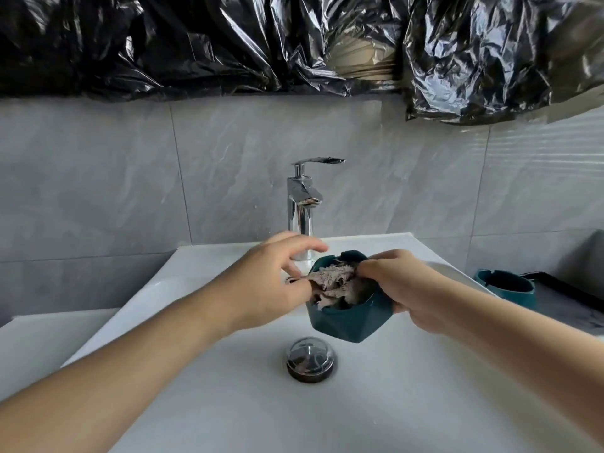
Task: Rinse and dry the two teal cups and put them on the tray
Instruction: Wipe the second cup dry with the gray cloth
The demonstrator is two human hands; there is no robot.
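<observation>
A teal faceted cup with a notched rim is held above the white sink basin. My right hand grips its right side, thumb over the rim. A crumpled grey-brown cloth is stuffed inside the cup. My left hand pinches the cloth's left edge, its other fingers spread out. A second teal cup stands on the counter to the right, beside a dark tray of which only part shows.
A chrome faucet stands behind the hands, with no water running. A chrome drain stopper sits in the basin below the cup. Grey tiles cover the wall and black plastic sheeting hangs above.
</observation>
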